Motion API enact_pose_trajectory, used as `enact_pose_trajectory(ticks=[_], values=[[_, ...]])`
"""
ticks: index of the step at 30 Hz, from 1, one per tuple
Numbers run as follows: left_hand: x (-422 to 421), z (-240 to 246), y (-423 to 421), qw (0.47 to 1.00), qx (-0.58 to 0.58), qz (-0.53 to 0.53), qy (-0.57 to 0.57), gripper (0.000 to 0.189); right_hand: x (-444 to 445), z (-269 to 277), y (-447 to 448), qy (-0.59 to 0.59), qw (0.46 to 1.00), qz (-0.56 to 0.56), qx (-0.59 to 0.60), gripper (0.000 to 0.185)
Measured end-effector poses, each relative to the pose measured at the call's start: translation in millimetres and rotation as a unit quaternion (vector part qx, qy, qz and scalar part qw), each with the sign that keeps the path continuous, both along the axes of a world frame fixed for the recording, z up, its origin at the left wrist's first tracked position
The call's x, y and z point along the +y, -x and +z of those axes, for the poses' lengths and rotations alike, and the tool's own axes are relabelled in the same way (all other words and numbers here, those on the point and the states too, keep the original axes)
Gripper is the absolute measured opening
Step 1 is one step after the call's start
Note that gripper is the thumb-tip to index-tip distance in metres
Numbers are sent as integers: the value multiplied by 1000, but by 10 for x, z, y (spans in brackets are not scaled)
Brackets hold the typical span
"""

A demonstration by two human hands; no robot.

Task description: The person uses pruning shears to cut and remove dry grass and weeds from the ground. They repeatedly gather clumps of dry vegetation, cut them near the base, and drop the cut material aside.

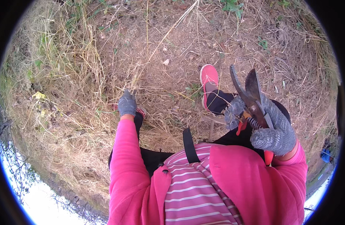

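My left hand, in a grey knitted glove, closes around a few dry grass stalks. They run up and to the right from the fist towards the top of the view. My right hand, gloved alike, grips bypass pruning shears by their red handles. The shears' blades are spread apart and point upward, away from my body, and a coil spring shows between the handles. Thin dry stems hang about the fingers of the right glove. Part of the handles is hidden by that glove.
Dry cut grass litters the bare soil. Taller standing grass grows at upper left. My pink shoe rests just left of the shears. Part of a wooden seat or frame shows between my legs. A blue object lies at far right.
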State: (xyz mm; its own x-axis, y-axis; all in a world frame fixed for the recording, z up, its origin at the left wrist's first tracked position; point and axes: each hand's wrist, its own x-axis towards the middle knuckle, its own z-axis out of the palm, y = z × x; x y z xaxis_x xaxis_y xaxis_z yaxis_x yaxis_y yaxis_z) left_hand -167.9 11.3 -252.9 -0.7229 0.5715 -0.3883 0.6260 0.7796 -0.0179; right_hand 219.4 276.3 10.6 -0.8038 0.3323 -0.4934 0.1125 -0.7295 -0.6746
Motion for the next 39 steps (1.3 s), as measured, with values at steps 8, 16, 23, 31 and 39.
enact_pose_trajectory(ticks=[8,16,23,31,39], values=[[-302,1439,1765,819,-149,423,-358,103,-73,-18,-87,-5,999,14,48,69],[-2308,2365,2173,937,-2,349,-2,52,-38,24,-95,-80,989,121,34,52],[-2425,2451,1267,948,41,315,20,72,-162,55,-115,-116,979,146,80,40],[-811,2146,-121,995,-58,-31,-80,66,-286,-223,89,-30,967,51,246,29],[460,2409,-1837,772,-582,-7,-256,71,-256,-203,104,50,974,-57,215,36]])
